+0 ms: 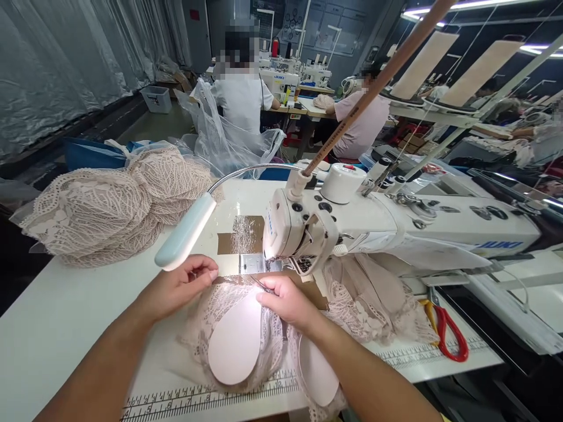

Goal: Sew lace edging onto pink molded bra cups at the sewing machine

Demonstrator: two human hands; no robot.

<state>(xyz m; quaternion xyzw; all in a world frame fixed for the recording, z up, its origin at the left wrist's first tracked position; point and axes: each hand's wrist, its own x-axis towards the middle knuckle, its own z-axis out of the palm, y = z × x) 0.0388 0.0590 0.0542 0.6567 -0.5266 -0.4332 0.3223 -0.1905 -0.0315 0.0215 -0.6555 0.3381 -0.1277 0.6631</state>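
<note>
A pale lace bra piece with smooth foam cups (pixel 237 343) lies on the white table in front of the needle of a white sewing machine (pixel 316 228). My left hand (pixel 182 284) pinches the lace edge at the left of the needle plate, fingers closed. On the right, my right hand (pixel 285 299) presses down on the lace, its fingers closed on a thin dark metal tool (pixel 263 285), possibly tweezers or snips. A second foam cup (pixel 319 372) hangs near the table's front edge under my right forearm.
A heap of lace cups (pixel 109 205) sits at the table's left. A gooseneck lamp (pixel 187 231) hangs over my left hand. Red-handled scissors (pixel 448 331) lie at the right. More lace fabric (pixel 373 299) is bunched under the machine arm. Two people sit at machines ahead.
</note>
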